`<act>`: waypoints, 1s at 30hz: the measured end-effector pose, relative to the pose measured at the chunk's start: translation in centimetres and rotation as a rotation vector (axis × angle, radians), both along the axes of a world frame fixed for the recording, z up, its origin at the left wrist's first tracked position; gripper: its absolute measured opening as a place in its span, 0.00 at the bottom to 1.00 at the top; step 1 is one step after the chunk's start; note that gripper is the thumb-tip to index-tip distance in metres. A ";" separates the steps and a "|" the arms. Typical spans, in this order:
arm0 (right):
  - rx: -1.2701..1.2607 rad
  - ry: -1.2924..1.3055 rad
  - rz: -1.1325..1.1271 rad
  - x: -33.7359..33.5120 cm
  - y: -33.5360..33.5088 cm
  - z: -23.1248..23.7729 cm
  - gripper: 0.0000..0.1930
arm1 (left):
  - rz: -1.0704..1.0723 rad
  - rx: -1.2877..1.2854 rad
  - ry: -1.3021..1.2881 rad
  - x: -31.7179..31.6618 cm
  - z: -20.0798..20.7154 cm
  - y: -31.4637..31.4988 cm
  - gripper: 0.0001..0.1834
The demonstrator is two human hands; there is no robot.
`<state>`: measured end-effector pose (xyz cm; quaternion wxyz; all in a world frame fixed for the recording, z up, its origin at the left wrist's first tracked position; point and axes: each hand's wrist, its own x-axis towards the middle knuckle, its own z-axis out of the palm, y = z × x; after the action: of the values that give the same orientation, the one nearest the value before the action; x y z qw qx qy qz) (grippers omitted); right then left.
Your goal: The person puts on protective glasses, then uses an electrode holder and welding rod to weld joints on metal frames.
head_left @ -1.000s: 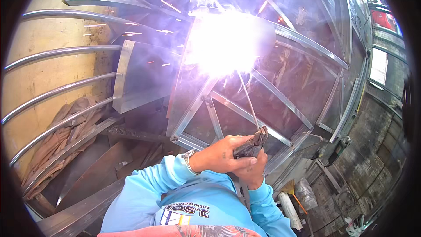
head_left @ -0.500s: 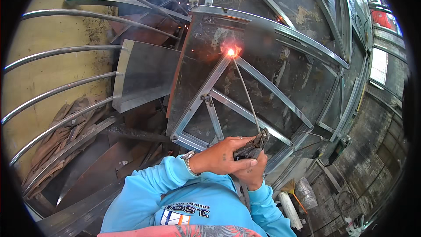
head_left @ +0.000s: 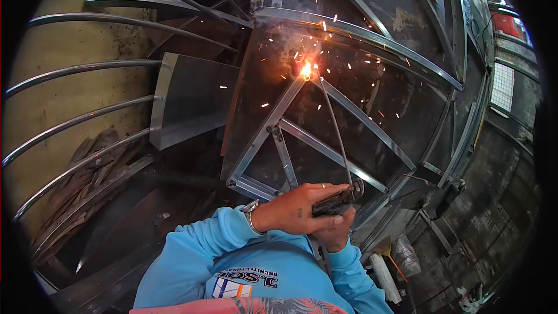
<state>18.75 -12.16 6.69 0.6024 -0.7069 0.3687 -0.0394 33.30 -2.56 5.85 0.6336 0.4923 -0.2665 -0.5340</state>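
Note:
Both my hands are closed together around a dark welding electrode holder point(head_left: 334, 203). My left hand point(head_left: 290, 211), with a watch at its wrist, wraps it from the left. Below and to the right, my right hand point(head_left: 337, 232) grips it too, its fingers partly hidden. A thin welding rod point(head_left: 336, 125) runs forward from the holder's jaws. Near its far end, a bright arc point(head_left: 306, 70) glows at the peak of a triangular metal tube frame point(head_left: 363, 121), throwing sparks around. The exact contact point is lost in the glare.
The frame lies on a dark metal worktable point(head_left: 354, 90). A long metal tube point(head_left: 401, 52) crosses beyond the peak. Curved shiny bars point(head_left: 87, 70) and a grey sheet-metal piece point(head_left: 195, 99) stand at left. A broom point(head_left: 397, 267) lies at lower right.
The electrode holder and both hands have shifted slightly right, and the rod has moved with them. Many more sparks fly from the arc, and the surroundings look darker.

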 end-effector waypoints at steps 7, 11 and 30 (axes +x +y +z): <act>-0.140 0.096 0.178 2.0 -0.7 1.6 0.34 | -0.007 0.017 0.193 -0.5 -0.9 0.1 0.35; -0.052 0.181 0.141 2.2 -0.6 2.2 0.30 | 0.008 0.006 0.164 -0.5 -1.1 0.2 0.35; -0.137 0.094 0.175 1.1 -0.4 1.2 0.32 | -0.063 0.046 0.182 -0.5 -0.8 0.5 0.35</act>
<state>19.82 -12.57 7.87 0.5359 -0.7769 0.3299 0.0215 32.78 -2.08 5.07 0.6266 0.4473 -0.2108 -0.6024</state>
